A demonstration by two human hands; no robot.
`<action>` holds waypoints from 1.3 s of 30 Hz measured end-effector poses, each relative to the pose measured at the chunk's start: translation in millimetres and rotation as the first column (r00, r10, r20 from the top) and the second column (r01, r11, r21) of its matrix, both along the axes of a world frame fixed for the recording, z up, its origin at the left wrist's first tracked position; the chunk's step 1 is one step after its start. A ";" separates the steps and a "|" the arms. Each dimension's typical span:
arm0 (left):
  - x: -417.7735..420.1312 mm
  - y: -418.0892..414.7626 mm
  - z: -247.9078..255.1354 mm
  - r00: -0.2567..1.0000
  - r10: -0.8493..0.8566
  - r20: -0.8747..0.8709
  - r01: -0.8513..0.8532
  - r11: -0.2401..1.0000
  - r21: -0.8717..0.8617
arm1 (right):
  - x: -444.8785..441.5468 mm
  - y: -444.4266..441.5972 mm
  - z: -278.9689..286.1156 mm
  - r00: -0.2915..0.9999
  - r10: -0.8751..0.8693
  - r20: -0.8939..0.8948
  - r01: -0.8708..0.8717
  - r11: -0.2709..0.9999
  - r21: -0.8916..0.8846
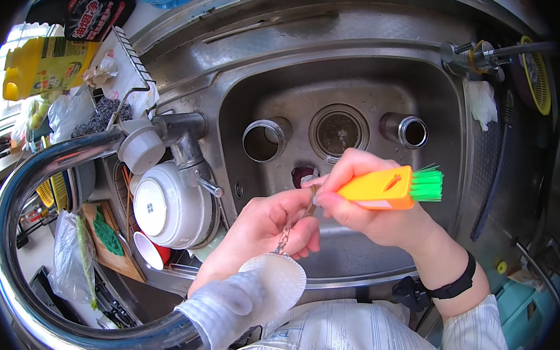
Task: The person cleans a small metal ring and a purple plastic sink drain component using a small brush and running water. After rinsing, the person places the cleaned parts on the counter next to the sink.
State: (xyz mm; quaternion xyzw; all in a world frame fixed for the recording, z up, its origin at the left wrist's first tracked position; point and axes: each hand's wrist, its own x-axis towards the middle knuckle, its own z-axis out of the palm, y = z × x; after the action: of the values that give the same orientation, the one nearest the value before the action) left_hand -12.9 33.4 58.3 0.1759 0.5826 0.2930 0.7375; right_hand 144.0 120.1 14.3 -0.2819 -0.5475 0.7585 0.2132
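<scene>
My left hand [282, 214] pinches a small narrow brownish piece [312, 200] over the sink; its exact kind is unclear. My right hand [357, 201] grips an orange-yellow brush [377, 186], its green bristles [427, 183] pointing right, away from the piece. The right fingertips meet the piece at its upper end. A thin twisting stream of water [285, 235] runs from the cloth-covered tap spout [272, 278] onto my left hand. Beyond my hands, a dark red round part [303, 176] lies on the sink floor, partly hidden by my fingers.
In the steel sink [366, 75] are a wide open metal cylinder [266, 141], a narrower dark one [407, 130] and the drain [340, 132]. The curved tap pipe [5, 212] arches at left, over stacked white bowls [174, 206] and a cutting board [122, 264]. A second tap [472, 57] stands at right.
</scene>
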 end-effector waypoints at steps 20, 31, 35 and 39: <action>1.2 6.1 5.5 0.995 -0.005 0.104 0.006 1.000 -0.003 | 4.9 6.7 -2.2 0.991 0.057 -0.125 -0.077 0.984 -0.160; 2.0 3.8 4.0 0.996 0.008 0.092 -0.007 1.000 -0.018 | 2.5 3.6 0.2 0.973 0.163 -0.160 -0.182 0.977 -0.109; 2.2 4.1 3.0 0.994 0.013 0.111 -0.012 1.000 -0.015 | 2.6 1.0 -1.2 0.990 0.065 -0.129 -0.090 0.976 -0.197; 1.0 4.2 4.5 0.995 0.012 0.101 -0.010 1.000 -0.024 | 2.1 4.4 4.8 0.990 0.113 -0.081 -0.132 0.948 -0.290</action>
State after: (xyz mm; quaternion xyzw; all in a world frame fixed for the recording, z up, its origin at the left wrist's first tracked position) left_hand -11.9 37.6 62.8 0.1488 0.5487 0.2987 0.7666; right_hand 146.1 124.4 19.1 -0.2518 -0.4376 0.8520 0.1388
